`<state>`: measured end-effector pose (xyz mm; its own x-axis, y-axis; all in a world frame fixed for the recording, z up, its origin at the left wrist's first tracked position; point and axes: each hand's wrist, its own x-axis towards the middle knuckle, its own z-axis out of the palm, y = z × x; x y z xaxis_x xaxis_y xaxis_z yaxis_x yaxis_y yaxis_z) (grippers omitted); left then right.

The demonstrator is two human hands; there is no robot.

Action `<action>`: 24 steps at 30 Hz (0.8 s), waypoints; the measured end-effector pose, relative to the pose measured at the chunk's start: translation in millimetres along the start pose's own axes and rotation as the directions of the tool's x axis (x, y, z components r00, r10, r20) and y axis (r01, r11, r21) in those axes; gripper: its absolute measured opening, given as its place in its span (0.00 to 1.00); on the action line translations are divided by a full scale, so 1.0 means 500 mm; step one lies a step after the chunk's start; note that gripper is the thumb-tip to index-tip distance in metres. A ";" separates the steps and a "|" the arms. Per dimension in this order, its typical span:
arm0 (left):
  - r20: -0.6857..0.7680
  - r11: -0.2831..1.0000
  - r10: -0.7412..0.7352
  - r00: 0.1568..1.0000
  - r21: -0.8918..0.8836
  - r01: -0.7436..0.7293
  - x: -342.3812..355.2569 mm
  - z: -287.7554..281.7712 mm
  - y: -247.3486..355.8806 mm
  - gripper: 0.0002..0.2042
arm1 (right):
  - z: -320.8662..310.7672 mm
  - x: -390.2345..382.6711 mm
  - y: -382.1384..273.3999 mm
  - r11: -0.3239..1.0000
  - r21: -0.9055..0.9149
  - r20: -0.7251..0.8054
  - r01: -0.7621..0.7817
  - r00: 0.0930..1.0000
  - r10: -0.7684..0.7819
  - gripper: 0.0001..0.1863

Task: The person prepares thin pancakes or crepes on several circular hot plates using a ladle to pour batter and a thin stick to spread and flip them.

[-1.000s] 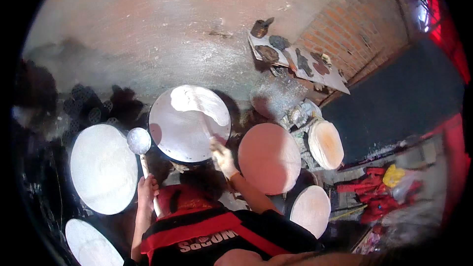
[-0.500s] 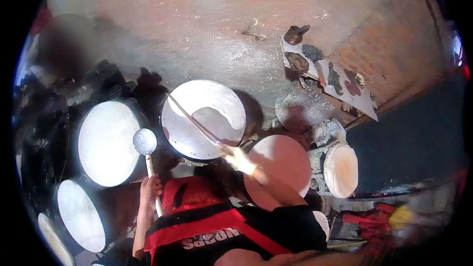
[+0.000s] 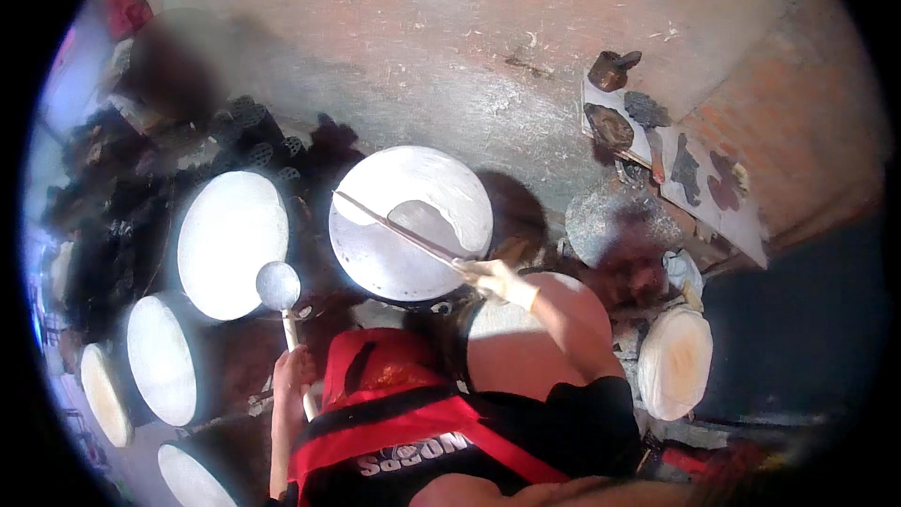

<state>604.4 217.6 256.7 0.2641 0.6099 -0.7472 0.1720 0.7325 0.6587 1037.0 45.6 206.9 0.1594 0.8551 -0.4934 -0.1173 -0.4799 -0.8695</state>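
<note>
Looking only partly coated, the round griddle (image 3: 371, 258) carried white batter (image 3: 404, 172) along its far edge; the near edge and a middle patch seemed uncovered. The right hand (image 3: 497, 282) was closed around a thin stick (image 3: 398, 229) across the griddle; whether the stick touched the batter, I could not tell. The left hand (image 3: 295, 368) gripped a ladle (image 3: 278, 285), whose handle end was hidden.

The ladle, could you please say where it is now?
The ladle is left of centre in the head view, in the left hand, near a large white disc.
</note>
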 end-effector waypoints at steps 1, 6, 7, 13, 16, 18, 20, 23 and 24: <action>-0.030 1.000 0.002 1.000 -0.011 -0.002 -0.008 0.003 -0.012 0.06 | -0.030 -0.001 -0.005 0.998 0.011 0.024 0.059 0.998 -0.059 0.22; -0.055 0.996 0.007 0.998 -0.090 -0.012 -0.028 -0.003 -0.066 0.07 | -0.011 0.092 -0.063 0.997 0.035 -0.189 0.068 0.980 -0.061 0.18; -0.103 0.999 0.014 0.995 -0.029 -0.017 -0.039 0.007 -0.059 0.07 | 0.003 0.075 -0.050 0.997 -0.036 -0.136 0.071 0.988 -0.076 0.15; 0.075 0.994 -0.009 0.997 -0.110 0.017 -0.062 0.005 -0.041 0.06 | 0.068 -0.116 0.041 0.987 0.139 0.020 0.080 0.996 -0.083 0.23; 0.196 0.999 0.003 0.981 -0.046 0.006 -0.028 -0.012 -0.018 0.07 | 0.098 -0.071 0.146 0.905 0.213 -0.373 0.368 0.887 -0.273 0.19; 0.238 1.000 -0.010 0.971 0.018 0.006 -0.007 -0.015 0.008 0.08 | 0.176 -0.067 0.051 0.956 0.213 -0.613 0.202 0.789 -0.030 0.20; 0.215 0.993 -0.001 0.977 0.113 -0.023 -0.024 0.019 0.056 0.08 | 0.219 -0.062 0.082 0.956 0.075 -0.538 0.282 0.819 -0.200 0.19; 0.292 0.987 -0.002 0.957 0.155 -0.046 -0.030 -0.009 0.088 0.08 | 0.315 -0.125 0.145 0.965 0.188 -0.305 0.183 0.945 -0.120 0.17; 0.318 0.983 0.005 0.948 0.173 -0.063 -0.012 -0.029 0.091 0.07 | 0.341 -0.158 0.169 0.964 0.056 -0.351 0.259 0.909 -0.224 0.19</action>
<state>597.0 251.5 290.0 0.5530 0.4853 -0.6772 0.3167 0.6293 0.7097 847.3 -28.8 176.5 0.5148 0.8161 -0.2626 -0.1269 -0.2304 -0.9648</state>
